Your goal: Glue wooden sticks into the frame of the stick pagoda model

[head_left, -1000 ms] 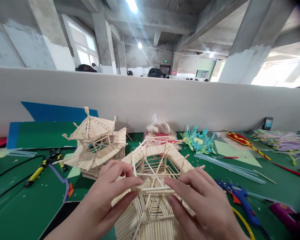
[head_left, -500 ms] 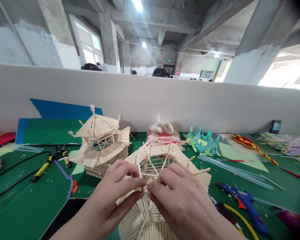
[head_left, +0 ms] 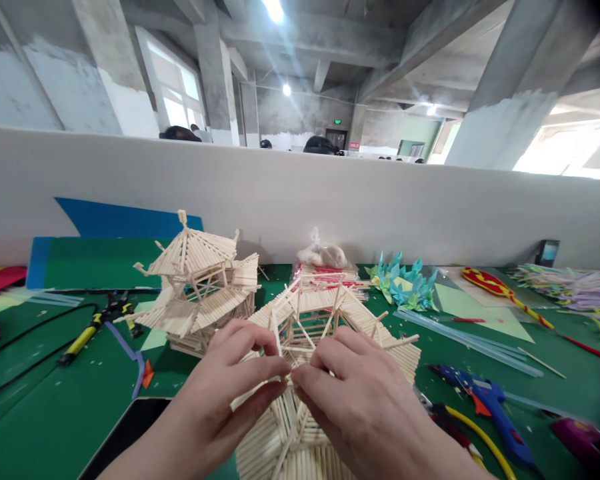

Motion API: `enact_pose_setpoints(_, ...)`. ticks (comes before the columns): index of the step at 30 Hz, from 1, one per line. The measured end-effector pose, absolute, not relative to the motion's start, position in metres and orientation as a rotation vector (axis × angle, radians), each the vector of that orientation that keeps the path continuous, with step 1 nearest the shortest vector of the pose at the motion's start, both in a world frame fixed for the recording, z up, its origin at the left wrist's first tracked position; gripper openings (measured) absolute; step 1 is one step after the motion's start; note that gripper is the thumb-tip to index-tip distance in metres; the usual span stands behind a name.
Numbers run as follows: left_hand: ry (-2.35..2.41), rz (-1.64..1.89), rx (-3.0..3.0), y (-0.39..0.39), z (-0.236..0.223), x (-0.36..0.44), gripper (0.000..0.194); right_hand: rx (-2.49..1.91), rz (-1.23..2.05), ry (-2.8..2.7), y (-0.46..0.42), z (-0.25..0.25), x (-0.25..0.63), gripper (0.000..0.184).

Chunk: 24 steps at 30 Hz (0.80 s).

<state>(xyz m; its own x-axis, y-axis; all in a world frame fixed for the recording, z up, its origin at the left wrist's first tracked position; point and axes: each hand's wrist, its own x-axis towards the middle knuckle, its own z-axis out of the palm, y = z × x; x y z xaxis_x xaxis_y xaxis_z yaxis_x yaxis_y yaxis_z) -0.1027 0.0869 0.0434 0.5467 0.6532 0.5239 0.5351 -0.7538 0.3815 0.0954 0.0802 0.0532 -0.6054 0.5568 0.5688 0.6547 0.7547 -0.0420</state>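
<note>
Fingertips (head_left: 281, 369) of the left hand (head_left: 230, 377) and right hand (head_left: 363, 390) almost meet, thumb and forefinger drawn narrow on the left and the right fingers bunched together, their thumb mostly hidden; I cannot tell what, if anything, either hand pinches. Directly under and around them stands the open stick model (head_left: 293, 427), its lattice floor showing at six o'clock, its far slatted roof panels spreading from eleven to two o'clock. At ten o'clock, near the left hand, stands a tiered stick pavilion (head_left: 195, 293) with upturned roof corners. Just past twelve, beyond the model, sits a clear plastic bag (head_left: 315, 235), knotted at the top, with pale rounded lumps (head_left: 324, 256) inside; a bundle of sticks (head_left: 326, 276), some red, lies at its near side. At two o'clock is a blue-green folded-paper piece (head_left: 403, 285), with clear glue sticks (head_left: 470, 341) nearer three. A blue glue gun (head_left: 490, 403) lies at three o'clock, well apart from the fingers. Between nine and ten rests a yellow-and-black tool (head_left: 87, 333); between eight and nine, a dark flat panel (head_left: 130, 430) lies partly behind the left forearm on the green tabletop (head_left: 40, 400).
</note>
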Motion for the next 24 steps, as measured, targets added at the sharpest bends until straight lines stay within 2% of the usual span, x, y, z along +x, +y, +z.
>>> enact_pose_setpoints(6,0.996,1.023,2.593,0.089,0.043,-0.105,0.032,-0.946,-0.170,-2.383,0.076,0.059,0.094,0.007)
enact_pose_setpoints(11,1.007,1.021,2.599,0.087,0.039,-0.109,0.032,-0.982,-0.076,-2.279,0.065,0.067,0.121,0.016)
enact_pose_setpoints(15,0.998,1.068,2.600,0.087,0.035,-0.108,0.031,-1.071,-0.036,-2.059,0.058,0.053,0.157,0.029)
enact_pose_setpoints(24,0.931,1.163,2.594,0.095,0.033,-0.105,0.028,-1.226,0.185,-1.763,0.050,0.016,0.173,0.022)
